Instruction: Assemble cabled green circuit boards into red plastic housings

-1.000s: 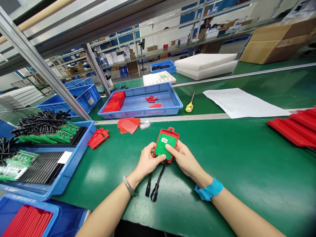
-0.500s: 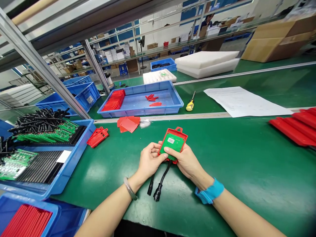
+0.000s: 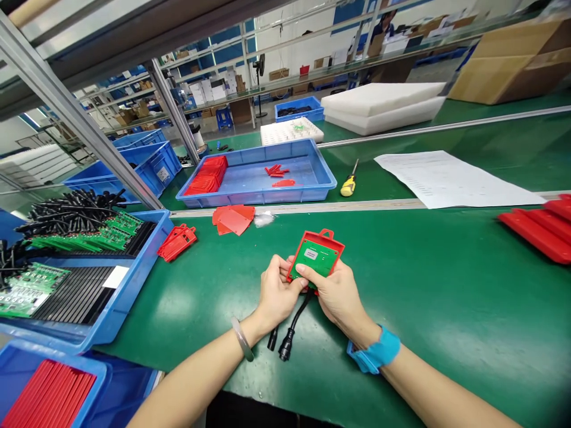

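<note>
A red plastic case (image 3: 328,241) with a green circuit board (image 3: 316,259) seated in it is held just above the green bench mat between both hands. My left hand (image 3: 277,292) grips its near-left corner with fingers curled. My right hand (image 3: 334,292) grips the near-right side, thumb pressed on the board. Two black cables with round connectors (image 3: 284,349) hang from the case's near edge down onto the mat between my wrists.
Blue bin (image 3: 134,270) at left holds green boards and black cables. Red cases (image 3: 177,242) and red lids (image 3: 232,219) lie ahead-left. Blue tray (image 3: 314,193) with red parts beyond; yellow-handled screwdriver (image 3: 348,185), paper sheet (image 3: 450,178), red trays (image 3: 535,229) at right.
The case with the board has shifted slightly right and away from me, and both hands have closed in tighter on its near edge. The cables followed.
</note>
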The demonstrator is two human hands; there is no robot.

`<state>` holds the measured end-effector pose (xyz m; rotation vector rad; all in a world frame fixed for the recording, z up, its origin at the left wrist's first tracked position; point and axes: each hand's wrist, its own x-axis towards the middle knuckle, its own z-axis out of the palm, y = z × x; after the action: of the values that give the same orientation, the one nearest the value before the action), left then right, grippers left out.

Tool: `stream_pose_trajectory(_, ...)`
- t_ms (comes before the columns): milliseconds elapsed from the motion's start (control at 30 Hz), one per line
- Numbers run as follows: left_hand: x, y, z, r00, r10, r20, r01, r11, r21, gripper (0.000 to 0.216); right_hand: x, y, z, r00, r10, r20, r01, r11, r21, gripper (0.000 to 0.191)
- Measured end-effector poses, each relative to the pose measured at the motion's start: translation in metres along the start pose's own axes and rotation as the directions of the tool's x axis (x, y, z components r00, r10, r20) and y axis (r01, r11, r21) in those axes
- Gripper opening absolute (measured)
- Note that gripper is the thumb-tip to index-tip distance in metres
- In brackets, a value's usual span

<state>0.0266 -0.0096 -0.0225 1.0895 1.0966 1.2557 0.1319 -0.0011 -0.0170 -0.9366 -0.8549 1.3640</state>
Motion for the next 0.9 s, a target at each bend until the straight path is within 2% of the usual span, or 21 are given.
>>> stream_pose_trajectory(133, 0.002, -0.003, 0.002, 1.0, 0.011, 0.002, -0.011, 1.0, 0.026, 0.033, 0.003, 0.0, -0.001, 1.0, 0.01, -0.017, -0.01, 1.0, 0.004, 0.032)
stream_pose_trajectory(267, 0.007, 0.008, -0.001, 0.997, -0.068, 0.027, 0.07, 0.995, -0.07, 0.037, 0.015, -0.009, -0.008, 0.985, 0.106, 0.133, -0.102, 0.994, -0.041, 0.037)
stream_pose_trajectory(400, 0.008, 0.021, -0.006, 0.997, -0.067, -0.028, 0.063, 0.99, -0.123, 0.038, 0.023, -0.019, -0.015, 0.957, 0.088, 0.276, -0.045, 0.987, -0.156, 0.038)
stream_pose_trajectory(500, 0.008, 0.024, -0.011, 0.991, -0.126, 0.048, 0.131, 0.984, -0.121, 0.036, 0.023, -0.02, -0.016, 0.926, 0.094, 0.365, -0.033, 0.985, -0.171, 0.039)
stream_pose_trajectory(600, 0.01, 0.021, -0.016, 0.977, -0.157, 0.146, 0.163, 0.986, -0.034, 0.037, 0.021, -0.017, -0.017, 0.925, 0.086, 0.37, -0.018, 0.983, -0.184, 0.037)
stream_pose_trajectory(700, 0.012, 0.016, -0.02, 0.98, -0.107, 0.167, 0.094, 0.992, 0.079, 0.041, 0.02, -0.01, -0.02, 0.927, 0.091, 0.364, 0.018, 0.958, -0.285, 0.036)
stream_pose_trajectory(800, 0.012, 0.01, -0.022, 0.987, -0.048, 0.155, 0.015, 0.978, 0.209, 0.041, 0.019, -0.004, -0.023, 0.946, 0.087, 0.311, 0.08, 0.869, -0.488, 0.03)
stream_pose_trajectory(900, 0.008, 0.005, -0.02, 0.995, 0.026, 0.093, -0.059, 0.928, 0.367, 0.038, 0.015, -0.002, -0.022, 0.966, 0.027, 0.257, 0.147, 0.763, -0.63, 0.022)
